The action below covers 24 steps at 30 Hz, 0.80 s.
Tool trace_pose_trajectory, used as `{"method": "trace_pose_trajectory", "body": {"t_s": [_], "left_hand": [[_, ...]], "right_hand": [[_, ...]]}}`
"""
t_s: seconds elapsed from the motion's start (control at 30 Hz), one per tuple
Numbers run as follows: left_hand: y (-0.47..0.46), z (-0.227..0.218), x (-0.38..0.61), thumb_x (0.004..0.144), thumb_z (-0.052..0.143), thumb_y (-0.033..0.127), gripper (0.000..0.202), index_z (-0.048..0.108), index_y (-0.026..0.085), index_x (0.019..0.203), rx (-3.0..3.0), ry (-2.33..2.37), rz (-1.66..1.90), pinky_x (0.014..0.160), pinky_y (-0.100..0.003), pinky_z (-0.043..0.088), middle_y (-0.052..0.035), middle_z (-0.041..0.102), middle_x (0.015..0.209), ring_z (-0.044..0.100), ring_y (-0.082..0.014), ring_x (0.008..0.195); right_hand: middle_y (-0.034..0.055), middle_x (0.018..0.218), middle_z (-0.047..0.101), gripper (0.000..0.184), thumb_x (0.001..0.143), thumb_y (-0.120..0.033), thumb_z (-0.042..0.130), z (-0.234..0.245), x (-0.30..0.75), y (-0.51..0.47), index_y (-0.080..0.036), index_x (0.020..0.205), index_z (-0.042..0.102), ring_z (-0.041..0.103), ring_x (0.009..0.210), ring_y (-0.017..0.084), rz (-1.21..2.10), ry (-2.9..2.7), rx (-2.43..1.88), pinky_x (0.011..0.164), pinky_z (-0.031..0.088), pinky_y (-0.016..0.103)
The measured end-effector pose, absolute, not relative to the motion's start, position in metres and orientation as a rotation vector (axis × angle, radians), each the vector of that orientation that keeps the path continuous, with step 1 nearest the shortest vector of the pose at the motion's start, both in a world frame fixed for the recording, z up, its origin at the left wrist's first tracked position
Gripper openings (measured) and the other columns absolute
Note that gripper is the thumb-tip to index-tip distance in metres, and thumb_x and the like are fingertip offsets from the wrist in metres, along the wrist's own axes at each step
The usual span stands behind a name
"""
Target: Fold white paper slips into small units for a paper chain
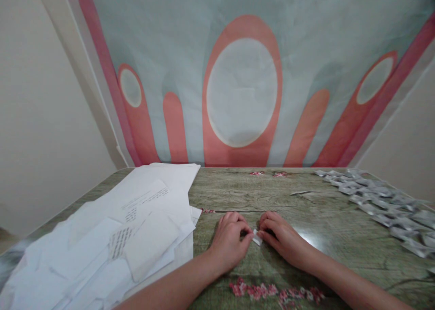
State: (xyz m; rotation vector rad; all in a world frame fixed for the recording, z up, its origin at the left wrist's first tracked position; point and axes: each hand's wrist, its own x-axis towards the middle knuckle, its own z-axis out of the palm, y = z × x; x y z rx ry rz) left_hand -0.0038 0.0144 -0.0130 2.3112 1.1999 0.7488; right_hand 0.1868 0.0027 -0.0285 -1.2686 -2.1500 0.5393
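Observation:
A small white strip of folded paper (pixel 257 238) is held low over the wood-patterned table, between my two hands. My left hand (pixel 231 237) pinches its left edge with thumb and forefinger. From the other side, my right hand (pixel 280 236) grips it with thumb and curled fingers. Both hands rest close to the tabletop, near its middle. Left of my left hand lies a spread pile of white paper sheets (pixel 159 228), some printed with dark text.
Folded pale paper pieces (pixel 377 201) lie in linked-looking rows along the table's right side. Pink flower prints mark the wood-patterned table (pixel 231 192). Behind its far edge hangs a grey-blue backdrop (pixel 302 51) with coral shapes. Plain walls stand at both sides.

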Motion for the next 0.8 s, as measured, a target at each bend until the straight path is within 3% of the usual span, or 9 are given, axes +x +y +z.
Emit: {"method": "trace_pose_trajectory", "body": {"t_s": [0.43,0.63,0.8], "left_hand": [[0.0198,-0.0129,-0.0055,0.075,0.066,0.021,0.003,0.065,0.021,0.072,2.282,1.205,0.707,0.081,-0.033,0.035,0.0002,0.057,0.085,0.05,-0.019,0.09],[0.0195,-0.0138,-0.0049,0.075,0.065,0.02,0.002,0.065,0.021,0.073,2.297,1.197,0.704,0.082,-0.032,0.035,0.0003,0.057,0.087,0.05,-0.0188,0.09],[0.0175,-0.0112,-0.0033,0.074,0.068,0.029,0.008,0.064,0.022,0.077,2.334,1.222,0.681,0.082,-0.034,0.035,-0.0006,0.056,0.086,0.049,-0.0206,0.091]], "right_hand": [[0.0037,0.093,0.057,0.008,0.085,-0.023,0.056,-0.0234,0.1912,0.0004,-0.021,0.079,0.061,0.053,0.091,0.018,0.709,-2.11,-1.168,0.08,0.043,0.032],[0.0035,0.09,0.057,0.01,0.087,-0.021,0.052,-0.0246,0.1905,0.0032,-0.02,0.078,0.058,0.052,0.089,0.018,0.65,-2.168,-1.168,0.077,0.043,0.032],[0.0035,0.088,0.056,0.012,0.088,-0.017,0.049,-0.0237,0.1888,0.0033,-0.02,0.077,0.054,0.051,0.086,0.018,0.567,-2.222,-1.187,0.075,0.042,0.032]]}}
